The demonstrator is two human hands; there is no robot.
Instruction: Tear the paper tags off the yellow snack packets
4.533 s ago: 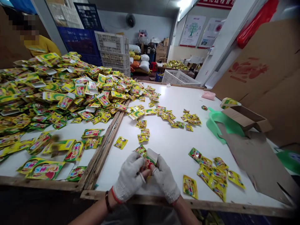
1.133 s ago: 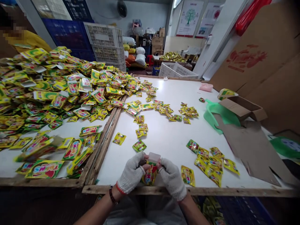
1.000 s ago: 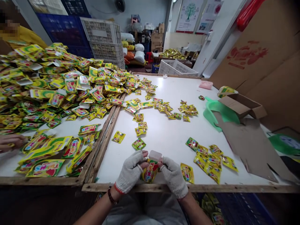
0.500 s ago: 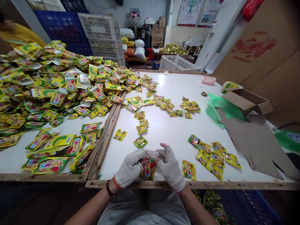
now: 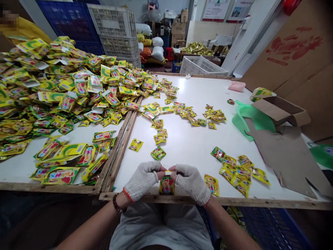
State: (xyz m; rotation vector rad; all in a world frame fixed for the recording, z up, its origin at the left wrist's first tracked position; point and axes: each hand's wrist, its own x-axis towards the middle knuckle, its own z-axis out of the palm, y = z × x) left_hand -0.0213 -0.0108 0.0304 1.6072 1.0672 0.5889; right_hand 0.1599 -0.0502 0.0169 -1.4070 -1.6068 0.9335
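Note:
A small yellow, green and red printed carton (image 5: 167,185) stands at the table's front edge, its top end between my hands. My left hand (image 5: 143,178), in a fingerless white knit glove, pinches the top left of the carton. Gloved the same way, my right hand (image 5: 191,181) pinches the top right corner, its fingertips close to the left ones. A strip of white flap shows between the fingers. Beyond my left hand lies a green sachet (image 5: 158,152). A yellow sachet (image 5: 212,184) is beside my right hand, with a cluster of sachets (image 5: 236,172) further right.
A big heap of cartons and sachets (image 5: 67,83) covers the left table. A wooden strip (image 5: 122,139) divides the two tabletops. On the right lie a green plastic scoop (image 5: 240,121), flat cardboard (image 5: 283,156) and an open carton box (image 5: 282,107). Someone's yellow sleeve (image 5: 28,29) shows far left.
The carton's raised white top flap has been folded down. Both hands have come together over the carton's top, and the right fingers have closed in. The view has shifted slightly.

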